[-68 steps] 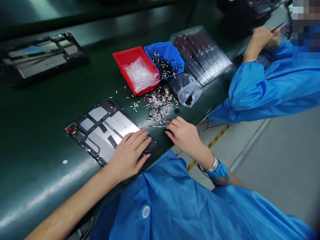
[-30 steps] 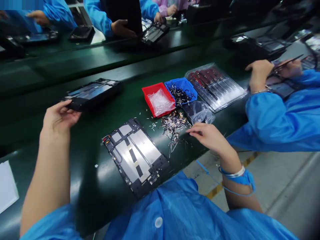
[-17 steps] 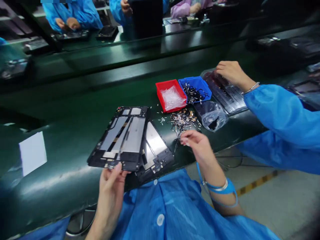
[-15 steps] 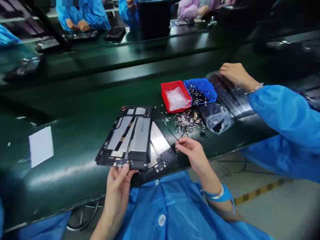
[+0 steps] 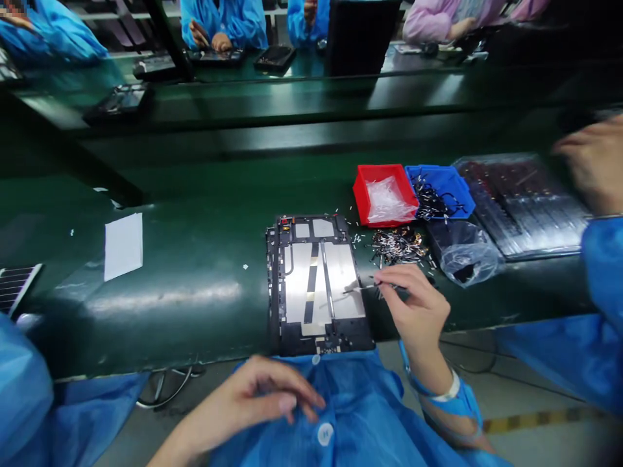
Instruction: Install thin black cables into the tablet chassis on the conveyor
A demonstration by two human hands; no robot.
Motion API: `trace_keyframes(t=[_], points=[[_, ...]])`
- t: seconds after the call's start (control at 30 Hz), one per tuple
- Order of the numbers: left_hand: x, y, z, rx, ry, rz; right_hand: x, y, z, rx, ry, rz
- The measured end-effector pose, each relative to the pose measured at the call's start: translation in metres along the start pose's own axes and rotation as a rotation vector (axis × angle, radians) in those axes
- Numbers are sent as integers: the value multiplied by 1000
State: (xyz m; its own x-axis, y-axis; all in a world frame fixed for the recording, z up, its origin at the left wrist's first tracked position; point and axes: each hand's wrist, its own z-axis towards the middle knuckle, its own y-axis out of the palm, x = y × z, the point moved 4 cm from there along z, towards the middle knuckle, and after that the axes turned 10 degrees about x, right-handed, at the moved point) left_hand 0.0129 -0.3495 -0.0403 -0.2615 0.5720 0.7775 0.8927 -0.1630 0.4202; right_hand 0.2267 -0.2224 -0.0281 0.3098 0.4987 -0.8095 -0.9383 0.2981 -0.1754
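Note:
An opened tablet (image 5: 296,285) lies at the front edge of the green bench, its silver battery area and dark circuit board facing up. My left hand (image 5: 263,399) is below it, off the tablet, fingers stretched out and holding nothing. Over the tablet's right side, my right hand (image 5: 418,308) pinches thin dark tweezers (image 5: 357,289), their tip above the silver area. Just beyond that hand sits a pile of small metal-ended parts (image 5: 399,246).
A red bin (image 5: 360,198) holds clear plastic pieces; a blue bin (image 5: 464,188) holds black cables. Right of them are a plastic bag (image 5: 470,259) and a plastic-wrapped tray (image 5: 530,207). White paper (image 5: 124,246) lies left. A co-worker's hand (image 5: 598,162) is at far right.
My left hand has let go of the upper tablet, which now lies flat on the bench. My right hand has brought the tweezers over it. The co-worker's hand has moved off the wrapped tray.

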Motion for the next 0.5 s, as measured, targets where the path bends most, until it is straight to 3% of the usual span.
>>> trace_keyframes(t=[0.1, 0.13, 0.2, 0.33, 0.5], points=[[43, -14, 24, 281, 273, 48, -26, 17, 17, -73, -414, -139], [55, -15, 36, 322, 315, 60, -31, 22, 22, -102, -495, -162], [69, -10, 62, 262, 291, 94, -36, 31, 30, -136, -599, -202], [79, -1, 100, 68, 202, 120, -39, 42, 38, -116, -680, -260], [88, -4, 116, 138, 337, 135, -47, 49, 38, -95, -605, -292]])
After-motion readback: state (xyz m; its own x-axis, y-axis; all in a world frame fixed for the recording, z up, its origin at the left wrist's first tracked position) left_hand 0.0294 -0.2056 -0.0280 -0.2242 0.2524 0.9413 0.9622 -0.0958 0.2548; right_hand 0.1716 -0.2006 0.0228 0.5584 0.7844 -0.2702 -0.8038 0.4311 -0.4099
